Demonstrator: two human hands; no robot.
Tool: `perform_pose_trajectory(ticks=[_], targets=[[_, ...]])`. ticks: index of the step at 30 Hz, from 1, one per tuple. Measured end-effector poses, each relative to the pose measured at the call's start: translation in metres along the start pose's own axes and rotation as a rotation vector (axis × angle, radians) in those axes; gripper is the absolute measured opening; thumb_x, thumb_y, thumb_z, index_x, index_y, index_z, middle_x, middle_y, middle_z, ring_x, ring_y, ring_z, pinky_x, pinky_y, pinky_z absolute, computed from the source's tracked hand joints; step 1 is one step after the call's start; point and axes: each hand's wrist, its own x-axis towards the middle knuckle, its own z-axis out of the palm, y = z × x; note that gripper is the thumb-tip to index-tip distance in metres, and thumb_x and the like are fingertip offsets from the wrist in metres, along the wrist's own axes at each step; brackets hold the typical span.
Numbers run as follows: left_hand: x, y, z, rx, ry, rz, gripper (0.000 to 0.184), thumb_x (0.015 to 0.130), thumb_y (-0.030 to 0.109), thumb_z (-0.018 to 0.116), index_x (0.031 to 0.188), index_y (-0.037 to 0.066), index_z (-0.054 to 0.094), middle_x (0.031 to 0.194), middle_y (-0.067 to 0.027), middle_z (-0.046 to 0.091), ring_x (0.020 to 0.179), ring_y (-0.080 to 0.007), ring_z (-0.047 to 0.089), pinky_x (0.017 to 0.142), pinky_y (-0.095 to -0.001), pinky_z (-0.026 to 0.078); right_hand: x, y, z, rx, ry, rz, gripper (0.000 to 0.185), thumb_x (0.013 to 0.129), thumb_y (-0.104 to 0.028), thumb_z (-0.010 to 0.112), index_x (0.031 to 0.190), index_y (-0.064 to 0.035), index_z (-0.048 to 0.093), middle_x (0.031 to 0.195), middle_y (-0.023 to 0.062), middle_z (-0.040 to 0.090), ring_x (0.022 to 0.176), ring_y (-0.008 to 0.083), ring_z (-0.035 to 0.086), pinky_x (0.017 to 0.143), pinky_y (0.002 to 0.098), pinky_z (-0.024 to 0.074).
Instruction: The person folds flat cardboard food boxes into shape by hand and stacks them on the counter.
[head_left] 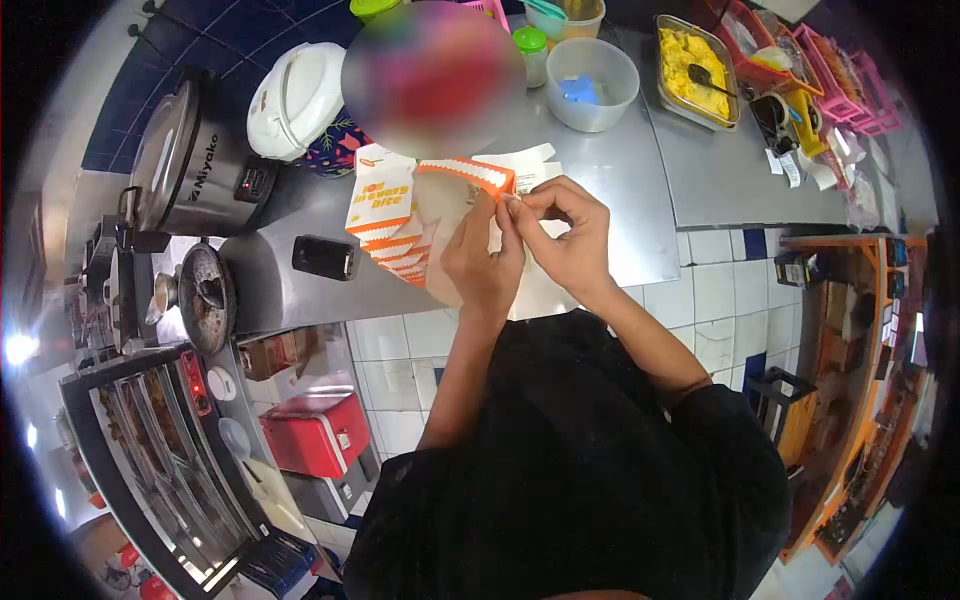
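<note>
Over the steel counter, my left hand [482, 258] and my right hand [572, 228] meet at the corner of an orange-and-white cardboard food box [462, 172]. The fingers of both are closed in a pinch on its edge; their tips overlap there and partly hide the corner. The box's inner side is plain brown-grey, with a scalloped orange border along the rim. Just left of it, more printed cardboard food boxes [383, 205] lie overlapped in a stack. A white flap [530, 160] sticks out behind my fingers.
A black phone [323, 257] lies on the counter [640, 190] to the left. Beyond stand a Miyako cooker [205, 165], a white-lidded rice container [300, 105] and a clear tub [593, 85]. At back right is a tray of yellow food [697, 75]. Part of the back is blurred.
</note>
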Motion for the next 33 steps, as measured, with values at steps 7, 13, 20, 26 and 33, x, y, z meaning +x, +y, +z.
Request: perform_pose_trajectory(ticks=[7, 13, 20, 26, 33], targets=[[-0.002, 0.001, -0.003, -0.002, -0.037, 0.032, 0.026, 0.082, 0.002, 0.074, 0.107, -0.001, 0.067, 0.074, -0.0125, 0.066, 0.065, -0.0279, 0.066, 0.057, -0.0358, 0.051, 0.002, -0.003, 0.004, -0.012, 0.0, -0.013, 0.006, 0.084, -0.002, 0.071, 0.083, 0.0035, 0.07, 0.08, 0.0099, 0.067, 0.07, 0.0123, 0.067, 0.068, 0.0261, 0.053], [0.001, 0.007, -0.013, -0.047, -0.147, 0.039, 0.033, 0.086, 0.001, 0.069, 0.118, -0.003, 0.065, 0.094, -0.0149, 0.073, 0.082, -0.0247, 0.072, 0.071, -0.0326, 0.054, 0.006, -0.007, -0.003, -0.141, -0.095, -0.096, 0.007, 0.085, -0.003, 0.069, 0.084, 0.0036, 0.071, 0.081, 0.01, 0.066, 0.079, 0.0171, 0.064, 0.073, 0.0305, 0.0507], [0.003, 0.005, -0.026, -0.922, -0.124, -0.635, 0.016, 0.095, 0.003, 0.059, 0.108, -0.005, 0.066, 0.097, -0.0084, 0.071, 0.083, -0.0117, 0.066, 0.076, -0.0272, 0.052, 0.027, 0.006, -0.031, -0.202, -0.057, -0.183, 0.033, 0.091, -0.012, 0.068, 0.12, 0.0014, 0.06, 0.097, 0.0103, 0.067, 0.093, 0.0194, 0.064, 0.083, 0.0321, 0.0511], [0.016, 0.007, -0.045, -1.498, -0.291, -0.919, 0.016, 0.098, 0.01, 0.056, 0.105, -0.003, 0.063, 0.1, -0.0075, 0.069, 0.088, -0.0129, 0.064, 0.083, -0.0265, 0.049, 0.023, 0.005, -0.045, 0.233, -0.352, 0.304, 0.032, 0.1, -0.016, 0.06, 0.127, 0.0004, 0.06, 0.108, 0.0083, 0.069, 0.097, 0.0098, 0.064, 0.084, 0.0268, 0.0522], [0.014, 0.021, -0.06, -0.25, -0.437, -0.283, 0.026, 0.099, 0.019, 0.06, 0.095, -0.007, 0.066, 0.067, -0.0118, 0.064, 0.057, -0.0143, 0.056, 0.057, -0.0309, 0.045, 0.003, -0.004, -0.042, 0.249, -0.357, 0.328, 0.022, 0.099, -0.014, 0.062, 0.108, 0.0044, 0.07, 0.097, 0.0055, 0.073, 0.082, 0.0073, 0.067, 0.072, 0.0236, 0.0539]])
